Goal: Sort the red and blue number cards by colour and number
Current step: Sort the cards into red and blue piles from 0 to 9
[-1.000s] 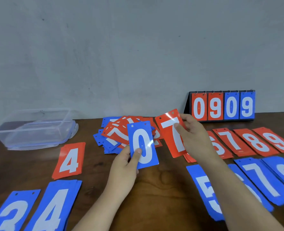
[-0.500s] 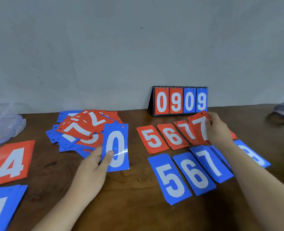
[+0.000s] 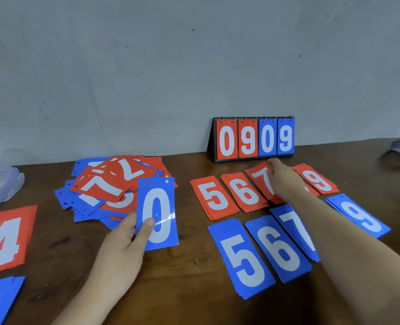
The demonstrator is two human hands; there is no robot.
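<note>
Left hand (image 3: pixel 124 245) pinches the blue 0 card (image 3: pixel 158 213) by its lower edge, thumb on the face and fingers behind, held upright off the worktop (image 3: pixel 189 289). My guess is it's parked there until a zero spot gets picked. The mixed heap (image 3: pixel 110 186) lies just beyond and to the left of that hand, so there's plenty left to sort. Right hand (image 3: pixel 284 181) is on the red 7 pile (image 3: pixel 260 179), with the red 6 (image 3: pixel 243 192) and red 5 (image 3: pixel 214 198) just to its left and the red 9 (image 3: pixel 316 179) to its right. I can't tell if it's pinching the top card or pressing it flat, since the back of the hand hides the fingers. The blue 5 (image 3: pixel 243 259), blue 6 (image 3: pixel 278 249) and blue 7 (image 3: pixel 295 228) run in a row nearer the person, beside that forearm, matching the reds number for number, which makes each new card easy to place.
</note>
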